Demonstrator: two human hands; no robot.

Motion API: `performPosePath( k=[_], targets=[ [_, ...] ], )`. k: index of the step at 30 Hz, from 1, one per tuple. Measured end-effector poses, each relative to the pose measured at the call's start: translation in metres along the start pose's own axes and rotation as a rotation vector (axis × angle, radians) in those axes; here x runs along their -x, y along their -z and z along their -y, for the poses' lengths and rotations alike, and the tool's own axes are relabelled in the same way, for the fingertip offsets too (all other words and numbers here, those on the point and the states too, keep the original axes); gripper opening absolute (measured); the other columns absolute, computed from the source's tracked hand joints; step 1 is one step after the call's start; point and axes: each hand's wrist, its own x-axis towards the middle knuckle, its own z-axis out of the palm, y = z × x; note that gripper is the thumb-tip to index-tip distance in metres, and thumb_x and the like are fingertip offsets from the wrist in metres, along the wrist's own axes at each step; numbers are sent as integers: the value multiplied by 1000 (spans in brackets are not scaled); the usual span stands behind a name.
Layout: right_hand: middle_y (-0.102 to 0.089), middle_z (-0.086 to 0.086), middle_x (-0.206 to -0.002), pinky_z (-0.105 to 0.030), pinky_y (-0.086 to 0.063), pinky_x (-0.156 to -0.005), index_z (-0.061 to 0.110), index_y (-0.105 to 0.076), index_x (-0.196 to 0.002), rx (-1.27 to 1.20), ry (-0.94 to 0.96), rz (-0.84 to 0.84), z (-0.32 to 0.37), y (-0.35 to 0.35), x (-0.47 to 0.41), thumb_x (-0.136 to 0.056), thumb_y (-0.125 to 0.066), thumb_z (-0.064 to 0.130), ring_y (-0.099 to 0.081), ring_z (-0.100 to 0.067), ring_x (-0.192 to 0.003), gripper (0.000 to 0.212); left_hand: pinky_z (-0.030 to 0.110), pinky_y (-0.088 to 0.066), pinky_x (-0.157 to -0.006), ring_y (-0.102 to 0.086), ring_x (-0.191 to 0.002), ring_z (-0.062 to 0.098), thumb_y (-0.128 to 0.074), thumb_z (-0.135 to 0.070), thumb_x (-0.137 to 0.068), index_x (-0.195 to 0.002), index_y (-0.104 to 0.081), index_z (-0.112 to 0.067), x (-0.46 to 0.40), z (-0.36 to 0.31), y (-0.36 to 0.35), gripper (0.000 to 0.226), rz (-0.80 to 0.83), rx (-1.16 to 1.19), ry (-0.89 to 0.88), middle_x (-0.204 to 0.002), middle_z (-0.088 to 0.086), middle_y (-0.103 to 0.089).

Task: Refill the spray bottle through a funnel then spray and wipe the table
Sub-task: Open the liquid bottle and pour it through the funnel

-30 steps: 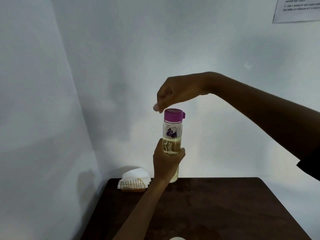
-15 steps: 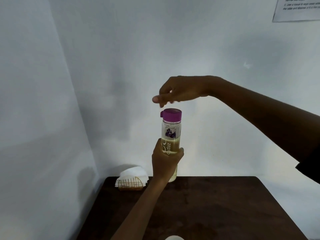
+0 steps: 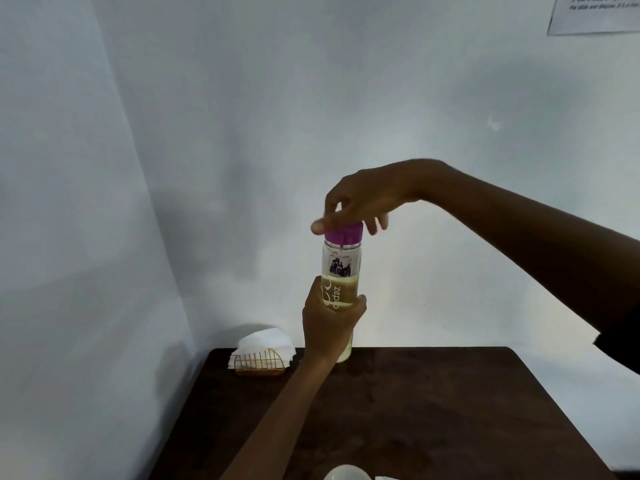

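Left hand point(image 3: 330, 323): fingers wrapped round clear bottle point(image 3: 341, 275), upright; Right hand point(image 3: 363, 199): fingertips pinching purple cap point(image 3: 344, 234)

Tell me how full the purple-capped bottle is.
Roughly half full or a bit more. Yellowish liquid in the clear bottle reaches just below its purple picture; above that it is empty. The left hand hides the lower part.

Both hands point(image 3: 334, 323) on upright purple-capped bottle point(image 3: 341, 271) above table point(image 3: 433, 403)
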Motion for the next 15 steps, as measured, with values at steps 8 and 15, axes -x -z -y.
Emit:
performPosePath(
  k=[8,15],
  targets=[
    [-54,8,-123,-16,-47,-72,33,-65,-105,-70,148,33,3,-4,9,-77,-70,40,-55,-12,-106,30,31,-58,-77,-67,-85,18,-71,-33,-60,-110,-56,-14,7,7,-4,56,17,-9,48,-99,4,-67],
    [-64,-2,-93,-27,-53,-58,22,-60,-99,14,29,0,-8,-16,-2,-76,-65,53,-68,-24,-75,39,35,-58,-79,-66,-89,19,-71,-34,-61,-115,-53,-15,8,5,-5,60,49,1,53,-103,5,-66]
  ],
)
